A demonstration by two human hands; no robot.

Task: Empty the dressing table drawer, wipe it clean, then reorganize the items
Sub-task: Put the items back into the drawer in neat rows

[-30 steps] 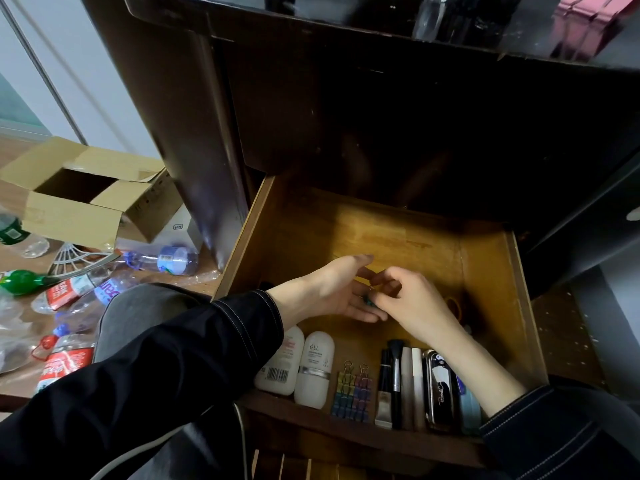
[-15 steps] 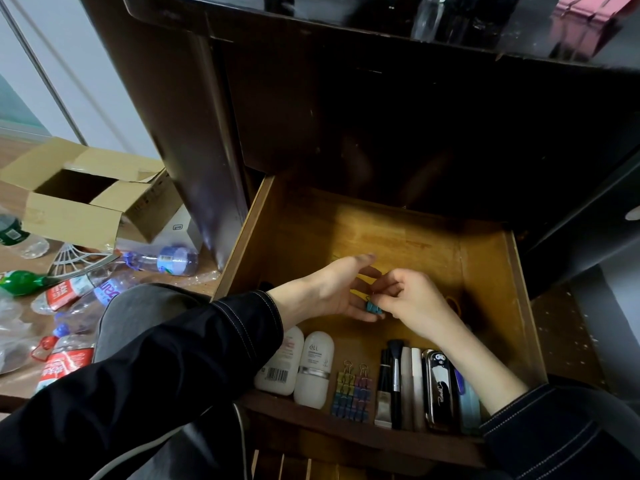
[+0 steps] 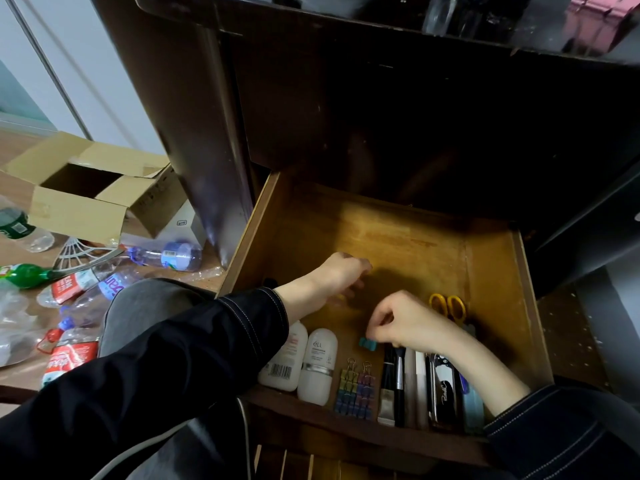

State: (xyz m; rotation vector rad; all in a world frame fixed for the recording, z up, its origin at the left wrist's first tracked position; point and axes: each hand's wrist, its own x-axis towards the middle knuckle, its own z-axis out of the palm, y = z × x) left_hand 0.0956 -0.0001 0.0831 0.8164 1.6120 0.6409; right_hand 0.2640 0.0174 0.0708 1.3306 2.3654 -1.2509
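Right now both your hands are inside the open drawer of the dark dressing table.
Your left hand hangs over the bare middle of the drawer floor with fingers curled down; it is blurred, so you cannot tell whether it holds anything. Your right hand pinches a teal binder clip at its fingertips, low over the floor. Along the front wall lie two white bottles, rows of coloured binder clips just below the teal one, and brushes. Yellow-handled scissors lie beyond your right wrist. A cardboard box sits open on the floor to the left.
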